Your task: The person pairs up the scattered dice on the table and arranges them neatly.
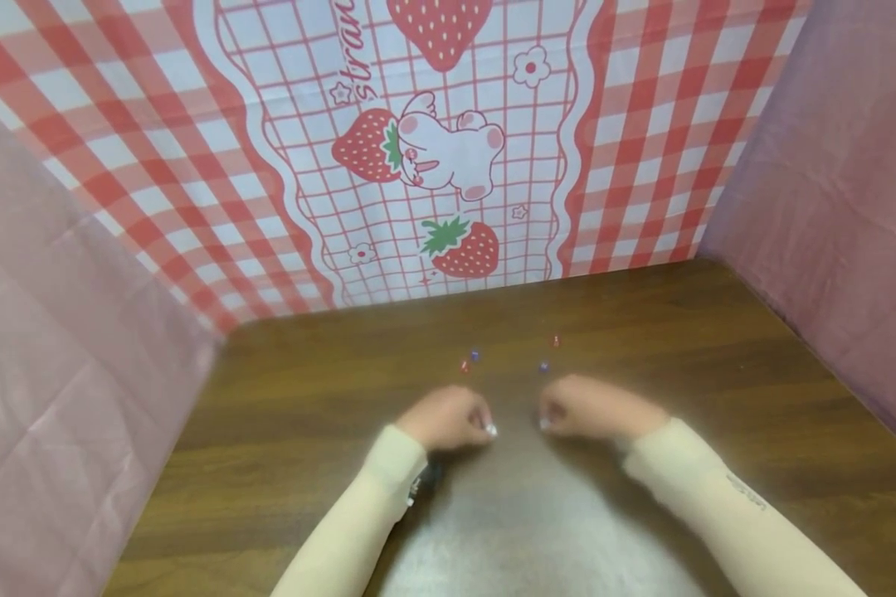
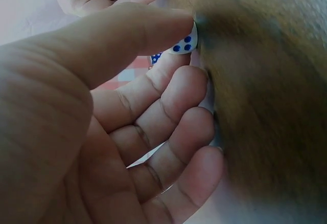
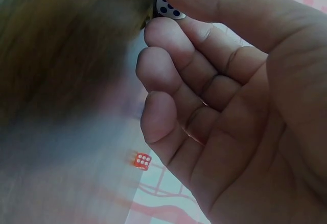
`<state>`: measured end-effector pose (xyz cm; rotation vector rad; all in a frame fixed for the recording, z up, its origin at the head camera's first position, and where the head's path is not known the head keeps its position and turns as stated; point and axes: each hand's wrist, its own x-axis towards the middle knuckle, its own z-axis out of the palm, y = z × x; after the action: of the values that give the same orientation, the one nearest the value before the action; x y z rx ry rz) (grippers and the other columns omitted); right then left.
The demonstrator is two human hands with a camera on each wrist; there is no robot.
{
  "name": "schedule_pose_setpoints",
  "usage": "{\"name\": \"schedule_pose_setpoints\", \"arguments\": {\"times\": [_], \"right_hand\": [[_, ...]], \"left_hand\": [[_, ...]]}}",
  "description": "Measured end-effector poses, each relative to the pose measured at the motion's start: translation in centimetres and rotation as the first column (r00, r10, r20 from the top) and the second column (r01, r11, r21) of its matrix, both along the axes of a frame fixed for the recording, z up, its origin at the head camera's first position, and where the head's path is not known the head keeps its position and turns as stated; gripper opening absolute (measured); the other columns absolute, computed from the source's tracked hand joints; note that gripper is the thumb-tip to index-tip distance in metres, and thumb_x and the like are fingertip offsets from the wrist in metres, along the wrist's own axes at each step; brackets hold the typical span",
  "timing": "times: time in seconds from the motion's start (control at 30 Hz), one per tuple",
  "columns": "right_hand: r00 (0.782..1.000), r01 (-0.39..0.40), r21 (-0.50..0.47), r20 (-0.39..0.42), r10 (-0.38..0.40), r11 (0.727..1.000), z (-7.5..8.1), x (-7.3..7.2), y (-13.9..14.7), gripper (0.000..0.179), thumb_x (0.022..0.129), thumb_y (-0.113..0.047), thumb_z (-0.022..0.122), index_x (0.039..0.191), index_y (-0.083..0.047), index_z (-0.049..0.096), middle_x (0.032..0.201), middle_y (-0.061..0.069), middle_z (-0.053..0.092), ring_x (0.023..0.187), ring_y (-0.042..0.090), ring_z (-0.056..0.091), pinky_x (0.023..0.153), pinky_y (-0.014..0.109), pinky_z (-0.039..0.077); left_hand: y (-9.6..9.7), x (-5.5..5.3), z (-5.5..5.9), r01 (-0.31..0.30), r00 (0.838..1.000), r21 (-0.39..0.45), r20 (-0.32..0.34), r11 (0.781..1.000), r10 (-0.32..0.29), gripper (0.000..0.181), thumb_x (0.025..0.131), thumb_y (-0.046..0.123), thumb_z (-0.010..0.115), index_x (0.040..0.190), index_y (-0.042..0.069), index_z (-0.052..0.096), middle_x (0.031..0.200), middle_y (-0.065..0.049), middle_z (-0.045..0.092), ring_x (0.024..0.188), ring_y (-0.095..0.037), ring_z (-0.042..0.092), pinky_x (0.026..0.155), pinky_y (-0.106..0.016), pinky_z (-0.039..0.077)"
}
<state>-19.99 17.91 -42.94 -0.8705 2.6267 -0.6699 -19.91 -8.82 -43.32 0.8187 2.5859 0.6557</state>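
Two hands in cream sleeves are seen from above, set close together low over a brown wooden table. A small white die with blue dots is pinched by the left hand between the tip of the thumb and the forefinger, right at the table surface; the other fingers are loosely curled beneath it.

A second white die with dark dots is pinched in the same way by the right hand, between thumb and forefinger, with the remaining fingers curled. The two dice are held near each other, just apart, in front of the person.

Four tiny dice are scattered on the table just beyond the hands: a red die with a blue die beside it on the left, and another blue die and another red die on the right.

A red-and-white checked cloth printed with strawberries is hung behind the table, and pink sheets are hung at both sides.
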Motion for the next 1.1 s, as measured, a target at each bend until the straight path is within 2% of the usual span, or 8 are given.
{"name": "schedule_pose_setpoints", "arguments": {"times": [0.27, 0.8, 1.1], "right_hand": [[1.000, 0.006, 0.013, 0.005, -0.006, 1.000, 0.0, 0.2, -0.5, 0.014, 0.090, -0.011, 0.078, 0.088, -0.022, 0.070, 0.078, -0.014, 0.064, 0.068, 0.007, 0.060, 0.065, 0.026, 0.055], [1.000, -0.002, -0.003, 0.017, 0.002, 1.000, 0.5, 0.6, -1.2, 0.013, 0.088, -0.010, 0.077, 0.089, -0.021, 0.070, 0.079, -0.012, 0.064, 0.071, 0.007, 0.060, 0.066, 0.027, 0.055], [1.000, -0.012, 0.000, -0.005, 0.012, 1.000, 0.4, 0.8, -1.6, 0.013, 0.087, -0.008, 0.076, 0.086, -0.020, 0.069, 0.076, -0.012, 0.062, 0.068, 0.007, 0.059, 0.065, 0.026, 0.055]], "left_hand": [[0.0, 0.1, -0.3, -0.003, 1.000, 0.014, 0.018, 1.000, 0.002, 0.010, 0.090, 0.027, 0.079, 0.096, 0.021, 0.074, 0.087, 0.013, 0.069, 0.078, -0.003, 0.063, 0.074, -0.021, 0.055], [0.2, 0.2, -0.2, 0.003, 1.000, 0.016, 0.009, 1.000, -0.003, 0.012, 0.088, 0.027, 0.081, 0.095, 0.020, 0.074, 0.087, 0.012, 0.069, 0.078, -0.003, 0.063, 0.075, -0.021, 0.055], [0.5, 0.6, 0.0, 0.007, 1.000, -0.015, -0.031, 1.000, -0.007, 0.011, 0.089, 0.027, 0.080, 0.095, 0.020, 0.074, 0.085, 0.013, 0.068, 0.076, -0.002, 0.062, 0.074, -0.021, 0.055]]}}
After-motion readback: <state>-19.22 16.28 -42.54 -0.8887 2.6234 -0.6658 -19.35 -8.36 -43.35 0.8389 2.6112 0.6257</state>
